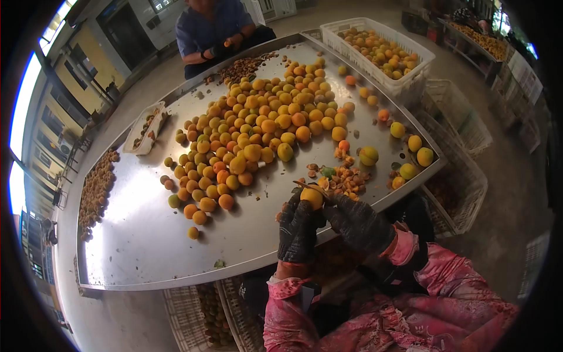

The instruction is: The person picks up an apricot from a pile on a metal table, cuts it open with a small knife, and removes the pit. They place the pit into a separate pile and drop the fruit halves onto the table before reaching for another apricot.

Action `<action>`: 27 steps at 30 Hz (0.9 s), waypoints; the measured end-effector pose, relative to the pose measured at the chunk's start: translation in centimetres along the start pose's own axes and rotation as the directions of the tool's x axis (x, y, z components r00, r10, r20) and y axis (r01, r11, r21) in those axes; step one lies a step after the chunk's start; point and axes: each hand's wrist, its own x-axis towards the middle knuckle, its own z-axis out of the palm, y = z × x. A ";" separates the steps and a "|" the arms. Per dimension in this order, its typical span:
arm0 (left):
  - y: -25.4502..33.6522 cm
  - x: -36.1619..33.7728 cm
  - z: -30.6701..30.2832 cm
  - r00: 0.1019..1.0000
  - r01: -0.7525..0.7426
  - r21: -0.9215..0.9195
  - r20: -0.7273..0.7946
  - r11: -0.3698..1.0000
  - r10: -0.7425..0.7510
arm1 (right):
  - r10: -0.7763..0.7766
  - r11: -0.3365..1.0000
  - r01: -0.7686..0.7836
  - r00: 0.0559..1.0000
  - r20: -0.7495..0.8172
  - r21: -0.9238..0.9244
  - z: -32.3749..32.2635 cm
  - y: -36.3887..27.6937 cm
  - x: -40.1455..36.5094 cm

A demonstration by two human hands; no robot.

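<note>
Both my hands wear dark gloves and meet at the near edge of the metal table [176, 258]. My left hand [297, 233] is wrapped round a yellow-orange fruit [312, 198] from the left and below. At the fruit's right side, my right hand [360, 223] has its fingers closed on a thin brownish tool [309, 187], which lies across the fruit's top; its grip end is partly hidden. Just beyond my hands is a pile of cut fruit pieces [346, 180]. A large heap of whole orange and yellow fruit [252, 126] covers the table's middle.
Across the table a person in blue [211, 32] holds something small. A white crate of fruit [381, 53] stands at the far right edge. On the left are a small white tray [143, 129] and a heap of brown pieces [98, 188]. Crates [463, 188] stand beside and below the table.
</note>
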 end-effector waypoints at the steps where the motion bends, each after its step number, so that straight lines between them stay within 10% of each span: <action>1: 0.5 0.0 -0.2 1.000 0.002 0.007 0.002 1.000 -0.002 | 0.102 0.962 -0.133 0.985 0.138 0.237 -0.6 0.1 0.4; 2: 1.0 -0.1 -0.3 0.999 0.000 0.056 0.044 0.998 -0.003 | 0.105 0.962 -0.135 0.985 0.136 0.239 -0.4 0.9 0.2; 4: 2.1 -0.3 -0.3 0.996 -0.005 0.099 0.084 0.995 -0.003 | -0.311 0.890 0.331 0.944 0.112 -0.313 -0.3 2.7 -0.2; 8: 1.2 0.1 0.1 0.999 -0.039 0.239 -0.018 0.970 0.045 | -0.333 0.879 0.327 0.942 0.044 -0.347 -0.8 1.6 0.9; 11: 0.7 0.1 1.5 0.979 -0.137 0.040 -0.148 0.990 0.142 | -0.093 0.996 0.092 0.995 -0.045 -0.005 1.6 -0.1 0.8; 13: 0.2 0.1 1.1 0.972 -0.170 0.266 -0.116 0.949 0.206 | 0.208 0.964 -0.199 0.978 -0.032 0.178 2.4 -1.3 0.2; 17: 1.6 0.0 0.6 0.990 -0.112 0.205 -0.066 0.972 0.128 | 0.233 0.929 -0.222 0.972 -0.002 0.297 1.9 -0.4 0.6; 19: 2.2 0.0 0.1 0.994 0.025 0.220 -0.112 0.975 0.000 | -0.197 0.980 0.195 0.980 -0.035 -0.048 1.3 1.5 0.4; 27: 0.9 0.0 1.4 0.976 -0.039 0.133 -0.207 0.990 0.066 | -0.200 0.925 0.157 0.976 -0.091 -0.346 1.7 -0.3 0.7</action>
